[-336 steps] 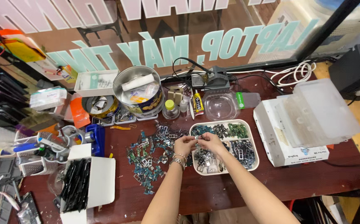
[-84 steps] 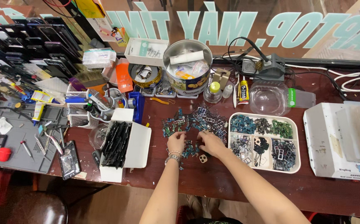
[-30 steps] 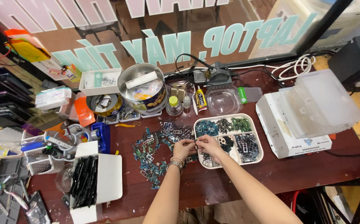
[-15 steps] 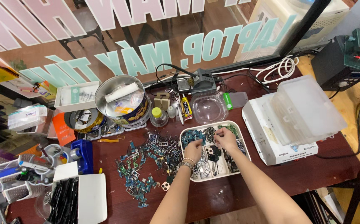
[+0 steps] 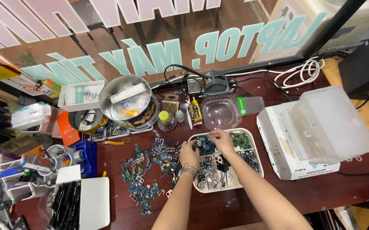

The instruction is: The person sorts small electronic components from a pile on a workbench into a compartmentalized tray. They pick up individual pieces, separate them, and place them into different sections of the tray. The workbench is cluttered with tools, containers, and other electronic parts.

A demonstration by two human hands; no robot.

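A white sectioned tray [image 5: 257,156] with rounded corners lies flat on the dark table, directly beneath both hands. Its compartments hold small electronic parts. The upper left compartment, under the fingers of the right hand [image 5: 221,140], contains blue-green circuit pieces [image 5: 205,145]. The upper right compartment, just to the right of that hand, holds green board pieces [image 5: 241,139]. The lower compartments, below the left hand [image 5: 188,154], hold dark metallic frames and brackets [image 5: 210,172]. A loose heap of similar blue-green and silver parts [image 5: 150,174] lies scattered on the table immediately left of the left hand, outside the tray.
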